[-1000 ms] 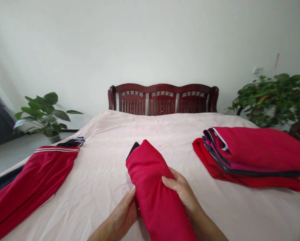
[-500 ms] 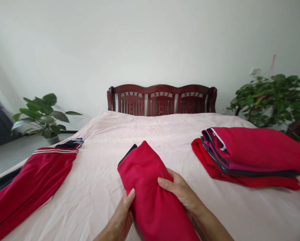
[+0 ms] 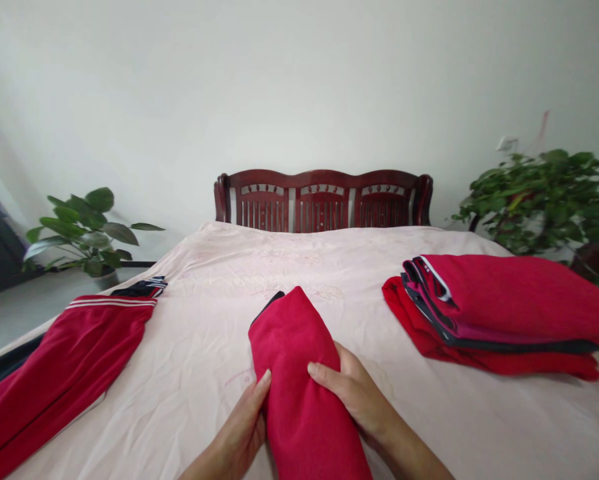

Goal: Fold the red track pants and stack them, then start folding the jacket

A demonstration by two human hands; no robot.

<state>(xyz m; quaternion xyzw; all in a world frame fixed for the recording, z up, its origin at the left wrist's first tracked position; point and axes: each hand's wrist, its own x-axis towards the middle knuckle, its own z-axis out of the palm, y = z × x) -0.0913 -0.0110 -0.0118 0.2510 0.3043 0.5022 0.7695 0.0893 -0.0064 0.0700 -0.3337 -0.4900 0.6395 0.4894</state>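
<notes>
A folded red garment (image 3: 299, 393) with a dark edge at its far left corner is held up over the bed, its near end running out of the bottom of the view. My left hand (image 3: 247, 417) grips its left side, thumb on top and fingers underneath. On the opposite side, my right hand (image 3: 354, 390) clasps it with the thumb pressed on the upper face. The fingers of both hands are partly hidden behind the cloth. Whether it is a jacket or trousers I cannot tell.
Red trousers (image 3: 94, 353) with white stripes lie at the left over dark clothing. A stack of folded clothes (image 3: 519, 300) sits at the right on the pale bedsheet (image 3: 194, 373). Beyond stand a wooden headboard (image 3: 322, 200) and potted plants (image 3: 89, 233) on both sides.
The garment's far end has swung slightly right and its near end left, so it lies straighter. My right hand has shifted a little left with it. Both hands keep their grip.
</notes>
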